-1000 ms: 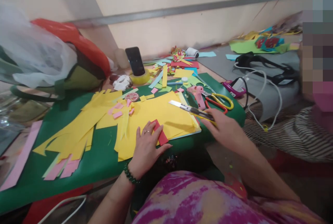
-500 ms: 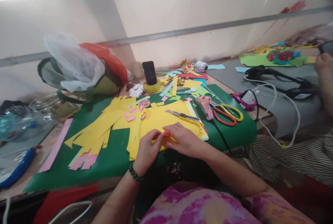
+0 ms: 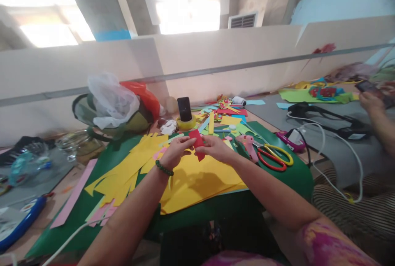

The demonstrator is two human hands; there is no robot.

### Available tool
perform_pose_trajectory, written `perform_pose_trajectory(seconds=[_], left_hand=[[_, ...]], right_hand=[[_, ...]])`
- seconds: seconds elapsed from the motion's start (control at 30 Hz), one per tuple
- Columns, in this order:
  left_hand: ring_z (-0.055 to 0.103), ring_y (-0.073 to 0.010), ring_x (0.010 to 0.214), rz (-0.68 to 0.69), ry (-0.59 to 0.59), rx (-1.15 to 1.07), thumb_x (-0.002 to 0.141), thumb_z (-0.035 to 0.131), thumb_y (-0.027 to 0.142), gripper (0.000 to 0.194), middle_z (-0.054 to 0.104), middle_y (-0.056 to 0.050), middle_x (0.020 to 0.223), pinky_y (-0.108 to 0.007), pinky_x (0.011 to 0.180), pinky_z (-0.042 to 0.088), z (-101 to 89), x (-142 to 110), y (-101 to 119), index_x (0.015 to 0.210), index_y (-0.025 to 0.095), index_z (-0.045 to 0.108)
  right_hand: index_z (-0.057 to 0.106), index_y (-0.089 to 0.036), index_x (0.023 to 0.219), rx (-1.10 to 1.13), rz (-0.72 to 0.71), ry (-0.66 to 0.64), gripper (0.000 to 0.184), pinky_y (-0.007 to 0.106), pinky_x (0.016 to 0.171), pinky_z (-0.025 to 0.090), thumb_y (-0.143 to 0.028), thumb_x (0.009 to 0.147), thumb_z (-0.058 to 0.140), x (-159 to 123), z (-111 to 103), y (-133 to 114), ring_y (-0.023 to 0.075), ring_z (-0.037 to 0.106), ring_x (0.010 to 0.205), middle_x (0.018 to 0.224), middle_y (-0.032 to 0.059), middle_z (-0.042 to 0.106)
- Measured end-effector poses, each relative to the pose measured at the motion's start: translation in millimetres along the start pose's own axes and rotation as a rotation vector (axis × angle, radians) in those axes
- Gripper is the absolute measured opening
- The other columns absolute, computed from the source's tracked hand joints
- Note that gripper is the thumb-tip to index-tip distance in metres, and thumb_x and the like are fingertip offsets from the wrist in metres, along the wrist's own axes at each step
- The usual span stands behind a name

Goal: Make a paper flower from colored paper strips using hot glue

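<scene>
Between both hands, raised above the table, is a small red piece of paper (image 3: 197,143). My left hand (image 3: 178,150), with a dark green bead bracelet (image 3: 164,168) at the wrist, pinches its left edge. From the right side, my right hand (image 3: 215,149) grips the same piece with thumb and fingers. Below them lie large yellow paper sheets (image 3: 200,183) on the green table cover (image 3: 286,192). To the right rest a pink glue gun (image 3: 247,145) and scissors with red and yellow handles (image 3: 273,158).
Yellow cut paper strips (image 3: 123,171) lie to the left. At the back are a phone (image 3: 184,108) propped on a tape roll (image 3: 186,123) and a bag (image 3: 123,111). On the right, a co-worker's hand (image 3: 372,103) holds a dark phone, near a white cable (image 3: 354,159).
Both hands have risen off the yellow sheets, and the red paper now shows as a flat piece between them. The view has tilted upward. The co-worker's hand has shifted and its phone shows more.
</scene>
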State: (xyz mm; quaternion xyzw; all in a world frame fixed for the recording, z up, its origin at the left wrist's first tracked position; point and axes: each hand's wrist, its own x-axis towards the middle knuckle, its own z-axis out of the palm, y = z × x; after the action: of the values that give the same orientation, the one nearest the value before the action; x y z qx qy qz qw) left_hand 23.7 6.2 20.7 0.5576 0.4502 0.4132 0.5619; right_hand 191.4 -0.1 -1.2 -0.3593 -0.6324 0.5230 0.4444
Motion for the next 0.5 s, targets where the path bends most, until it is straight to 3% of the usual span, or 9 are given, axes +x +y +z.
perform_pose_trajectory(seconds=[0.17,0.27,0.37,0.5], left_hand=[[0.049,-0.0082,0.052,0.052,0.066,0.061,0.055,0.081,0.057,0.048,0.053,0.003,0.054,-0.019,0.048,0.035,1.2,17.9,-18.0,0.058,0.016,0.056],[0.049,-0.0080,0.049,0.033,0.074,0.039,0.057,0.080,0.060,0.049,0.053,0.003,0.051,-0.019,0.048,0.036,-4.7,23.0,-27.9,0.058,0.017,0.056],[0.051,-0.0078,0.048,0.013,0.130,-0.048,0.055,0.081,0.060,0.051,0.054,0.003,0.050,-0.019,0.049,0.038,-12.9,29.8,-34.3,0.061,0.016,0.056],[0.058,-0.0087,0.054,-0.035,0.196,-0.098,0.060,0.082,0.052,0.048,0.061,0.001,0.066,-0.020,0.054,0.045,-15.4,36.2,-36.3,0.078,0.015,0.059]], right_hand=[[0.065,-0.015,0.070,-0.010,0.080,0.099,0.035,0.022,0.048,0.037,-0.045,0.062,0.081,13.4,-8.8,27.9,0.0100,0.052,0.051,0.057,-0.0020,0.062],[0.066,-0.016,0.063,0.030,0.089,0.112,0.039,0.023,0.052,0.041,-0.051,0.057,0.083,13.4,-13.4,35.6,0.0117,0.053,0.056,0.056,-0.0025,0.061],[0.071,-0.017,0.068,0.103,0.114,0.119,0.036,0.027,0.059,0.045,-0.050,0.057,0.083,12.7,-17.0,33.4,0.0141,0.057,0.061,0.056,-0.0029,0.061],[0.075,-0.017,0.076,0.119,0.120,0.172,0.033,0.026,0.054,0.041,-0.044,0.058,0.082,11.1,-20.3,28.4,0.0099,0.047,0.053,0.057,-0.0036,0.059]])
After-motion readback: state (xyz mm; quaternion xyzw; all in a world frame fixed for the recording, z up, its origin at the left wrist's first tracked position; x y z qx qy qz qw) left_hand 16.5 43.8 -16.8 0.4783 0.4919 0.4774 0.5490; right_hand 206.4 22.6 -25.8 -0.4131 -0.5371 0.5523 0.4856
